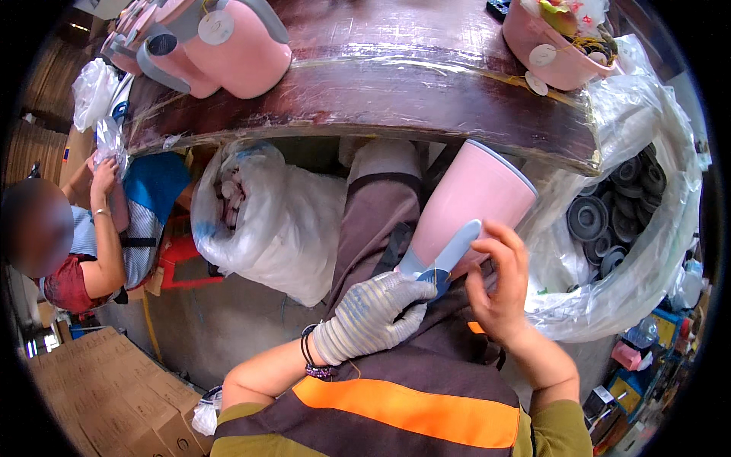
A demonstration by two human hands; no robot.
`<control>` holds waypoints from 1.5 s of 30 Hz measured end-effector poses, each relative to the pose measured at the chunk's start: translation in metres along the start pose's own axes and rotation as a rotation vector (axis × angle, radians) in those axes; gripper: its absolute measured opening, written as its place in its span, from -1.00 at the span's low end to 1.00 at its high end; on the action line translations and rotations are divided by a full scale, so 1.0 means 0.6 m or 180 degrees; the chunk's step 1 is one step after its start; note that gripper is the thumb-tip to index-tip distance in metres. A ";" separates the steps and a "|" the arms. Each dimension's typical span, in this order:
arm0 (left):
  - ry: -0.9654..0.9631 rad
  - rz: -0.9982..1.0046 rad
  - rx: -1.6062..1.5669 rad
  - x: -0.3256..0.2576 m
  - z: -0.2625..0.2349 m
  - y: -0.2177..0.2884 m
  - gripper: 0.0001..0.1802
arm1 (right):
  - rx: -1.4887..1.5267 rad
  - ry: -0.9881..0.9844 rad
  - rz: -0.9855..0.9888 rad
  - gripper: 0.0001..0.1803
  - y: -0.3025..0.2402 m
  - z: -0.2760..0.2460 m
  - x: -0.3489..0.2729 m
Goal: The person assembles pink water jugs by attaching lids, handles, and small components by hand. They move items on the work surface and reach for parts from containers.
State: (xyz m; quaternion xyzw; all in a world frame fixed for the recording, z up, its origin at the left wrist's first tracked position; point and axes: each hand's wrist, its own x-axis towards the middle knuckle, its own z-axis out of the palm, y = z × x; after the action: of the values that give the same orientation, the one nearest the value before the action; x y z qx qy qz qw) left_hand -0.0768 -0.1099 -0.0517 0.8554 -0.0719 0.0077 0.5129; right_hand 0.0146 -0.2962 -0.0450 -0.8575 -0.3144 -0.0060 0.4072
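The left hand, in a pale striped knit glove, is clamped at the lower end of a pink vessel, where its handle begins, thumb near a small dark blue piece. The blue-grey handle slants up and right from the grip, its rounded tip just beside the bare right hand. That hand's thumb and fingers are apart; whether it touches the vessel cannot be told.

The vessel leans over the lap, its blue-grey rim ahead and right of the grip. Farther right, the crumpled edge of a clear plastic bag holding black round parts narrows the sideways room. Left of the grip, grey floor shows between the forearm and a white sack.

Ahead, the front edge of a dark table runs close to the rim. On it, more pink vessels stand ahead-left; a pink basket sits ahead-right. Far left is a co-worker, with cardboard boxes nearer.
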 end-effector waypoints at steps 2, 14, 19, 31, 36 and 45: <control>-0.0142 -0.0095 0.0098 -0.003 -0.006 0.000 -0.74 | -0.1164 -0.0560 -0.1219 -0.65 -0.010 -0.025 0.052; 0.0649 -0.0732 0.0095 -0.053 -0.043 -0.056 -0.81 | -0.0974 -0.1447 -0.1051 -0.63 0.033 -0.066 0.069; 0.0768 0.0411 0.1171 0.016 -0.135 0.004 -0.68 | -0.0795 -0.1892 -0.0775 -0.65 -0.001 -0.082 0.072; 0.0739 -0.0007 -0.0401 0.073 -0.115 -0.007 -0.72 | -0.0567 -0.2001 -0.0588 -0.62 -0.014 -0.056 0.076; 0.0491 -0.0598 -0.1156 0.068 -0.107 0.008 -0.76 | -0.0476 -0.1672 -0.0589 -0.60 -0.006 -0.040 0.081; 0.1745 -0.0914 -0.1269 0.077 -0.157 -0.036 -0.83 | -0.0459 -0.1338 -0.0150 -0.65 0.009 -0.066 0.075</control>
State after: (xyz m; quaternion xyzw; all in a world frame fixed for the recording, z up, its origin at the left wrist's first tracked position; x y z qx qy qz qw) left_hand -0.0228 -0.0222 -0.0220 0.7062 0.1888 0.1504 0.6656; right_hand 0.0632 -0.3027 -0.0102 -0.8592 -0.4110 0.1409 0.2701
